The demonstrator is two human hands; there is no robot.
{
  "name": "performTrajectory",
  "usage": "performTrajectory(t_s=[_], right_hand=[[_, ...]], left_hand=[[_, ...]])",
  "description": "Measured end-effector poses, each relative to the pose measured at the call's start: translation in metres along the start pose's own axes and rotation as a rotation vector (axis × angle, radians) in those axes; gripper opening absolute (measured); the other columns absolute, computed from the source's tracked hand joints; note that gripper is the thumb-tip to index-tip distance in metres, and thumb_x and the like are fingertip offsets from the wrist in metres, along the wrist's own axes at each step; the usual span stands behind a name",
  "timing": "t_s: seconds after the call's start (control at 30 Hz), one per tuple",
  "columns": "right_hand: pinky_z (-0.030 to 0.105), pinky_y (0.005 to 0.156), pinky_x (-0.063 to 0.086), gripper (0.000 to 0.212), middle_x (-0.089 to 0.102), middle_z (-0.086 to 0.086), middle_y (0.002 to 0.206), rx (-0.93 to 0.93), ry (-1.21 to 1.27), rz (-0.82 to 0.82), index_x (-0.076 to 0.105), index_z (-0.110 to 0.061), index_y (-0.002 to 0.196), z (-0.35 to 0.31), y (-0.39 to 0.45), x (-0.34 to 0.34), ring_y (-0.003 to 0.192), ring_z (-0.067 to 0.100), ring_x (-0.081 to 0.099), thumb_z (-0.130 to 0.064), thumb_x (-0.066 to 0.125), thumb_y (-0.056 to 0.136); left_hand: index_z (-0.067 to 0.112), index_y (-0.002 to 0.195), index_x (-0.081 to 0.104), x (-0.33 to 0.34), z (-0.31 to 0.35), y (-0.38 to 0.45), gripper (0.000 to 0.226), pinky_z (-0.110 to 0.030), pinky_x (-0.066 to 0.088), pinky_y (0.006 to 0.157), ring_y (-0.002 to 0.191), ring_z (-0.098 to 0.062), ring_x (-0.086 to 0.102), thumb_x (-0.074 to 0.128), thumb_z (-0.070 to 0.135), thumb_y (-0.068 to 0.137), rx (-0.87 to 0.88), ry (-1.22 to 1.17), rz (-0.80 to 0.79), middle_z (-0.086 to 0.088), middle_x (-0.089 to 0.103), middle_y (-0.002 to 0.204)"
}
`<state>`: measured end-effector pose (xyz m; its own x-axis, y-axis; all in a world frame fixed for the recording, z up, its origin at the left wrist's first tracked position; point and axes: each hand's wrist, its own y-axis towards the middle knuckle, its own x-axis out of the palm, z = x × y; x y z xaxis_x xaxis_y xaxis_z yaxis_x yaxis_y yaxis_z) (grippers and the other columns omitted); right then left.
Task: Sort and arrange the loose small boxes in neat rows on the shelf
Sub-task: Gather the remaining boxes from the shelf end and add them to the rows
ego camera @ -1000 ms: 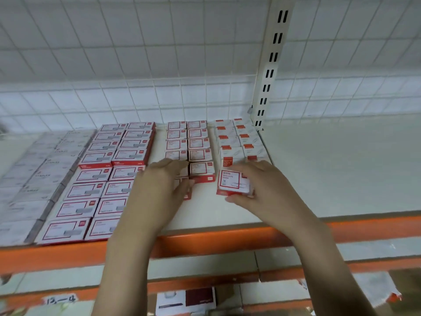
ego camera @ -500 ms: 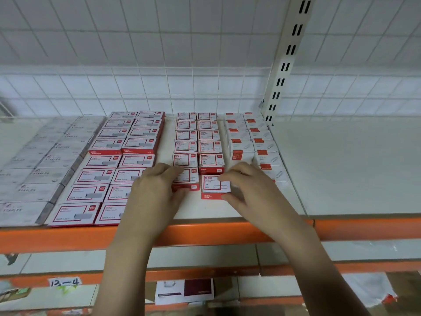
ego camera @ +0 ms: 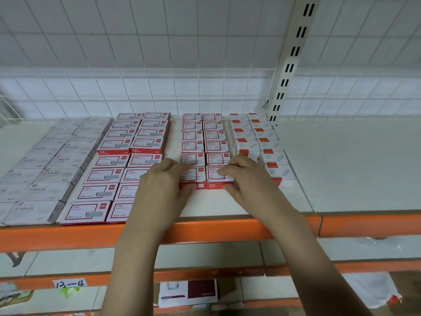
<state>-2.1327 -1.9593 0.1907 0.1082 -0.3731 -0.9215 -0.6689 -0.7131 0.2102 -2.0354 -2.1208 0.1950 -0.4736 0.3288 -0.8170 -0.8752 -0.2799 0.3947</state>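
Squaring front box [ego camera: 217, 177] w/ neighbor now, both hands [ego camera: 247, 179] clamped on pair.

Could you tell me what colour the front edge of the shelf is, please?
Orange: the shelf's front edge shows best in the head view.

Behind the shelving we see a white wire grid panel [ego camera: 145, 92] standing in front of a white tiled wall [ego camera: 114, 30]. A cream slotted upright [ego camera: 293, 53] rises at the right, with paired dark slots down its face. Below, on the orange beam of a lower level, we see a handwritten white label [ego camera: 70, 283] reading "13-4". Further right on that lower level lies a white and maroon package [ego camera: 189, 293], its print too blurred to read.
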Motion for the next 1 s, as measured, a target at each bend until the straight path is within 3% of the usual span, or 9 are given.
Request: performTrajectory(t_s=[0.2,0.53,0.67,0.8,1.0], right_hand=[[0.02,0.096,0.031,0.044,0.047,-0.006,0.132,0.024,0.017,0.011,0.046,-0.022,0.134,-0.003,-0.01,-0.015,0.121,0.011,0.04,-0.029,0.054,0.092],[0.031,0.091,0.041,0.039,0.06,0.008,0.12,0.231,-0.058,0.161,0.059,-0.01,0.12,0.037,-0.046,-0.046,0.11,0.028,0.053,-0.025,0.061,0.085],[0.039,0.089,0.045,0.041,0.064,0.013,0.109,0.305,-0.111,0.193,0.063,-0.006,0.114,0.07,-0.072,-0.056,0.103,0.035,0.057,-0.027,0.059,0.079],[0.038,0.093,0.041,0.039,0.062,0.013,0.113,0.364,-0.117,0.228,0.061,-0.007,0.118,0.108,-0.099,-0.074,0.11,0.034,0.054,-0.019,0.068,0.082],[0.039,0.099,0.038,0.043,0.058,0.01,0.122,0.405,-0.151,0.196,0.057,-0.011,0.124,0.186,-0.147,-0.117,0.118,0.03,0.048,-0.023,0.065,0.084]], left_hand=[[0.01,0.117,0.064,0.001,0.006,0.003,0.046,-0.049,0.048,0.087,0.101,-0.034,0.056,0.075,0.01,0.073,0.012,-0.03,-0.053,-0.011,0.062,0.107],[0.007,0.108,0.067,0.017,0.035,0.025,0.037,-0.052,0.05,0.081,0.096,-0.037,0.059,0.076,0.013,0.072,0.137,-0.018,-0.11,-0.013,0.064,0.103],[0.009,0.111,0.066,0.031,0.07,0.031,0.038,-0.051,0.049,0.087,0.1,-0.034,0.058,0.074,0.014,0.074,0.181,-0.013,-0.168,-0.011,0.064,0.11],[0.011,0.116,0.063,0.048,0.112,0.036,0.039,-0.048,0.046,0.091,0.106,-0.032,0.057,0.071,0.016,0.079,0.234,0.007,-0.194,-0.01,0.063,0.117],[0.016,0.125,0.057,0.098,0.194,0.041,0.044,-0.043,0.043,0.094,0.112,-0.029,0.052,0.066,0.025,0.083,0.232,0.046,-0.28,-0.005,0.057,0.122]])
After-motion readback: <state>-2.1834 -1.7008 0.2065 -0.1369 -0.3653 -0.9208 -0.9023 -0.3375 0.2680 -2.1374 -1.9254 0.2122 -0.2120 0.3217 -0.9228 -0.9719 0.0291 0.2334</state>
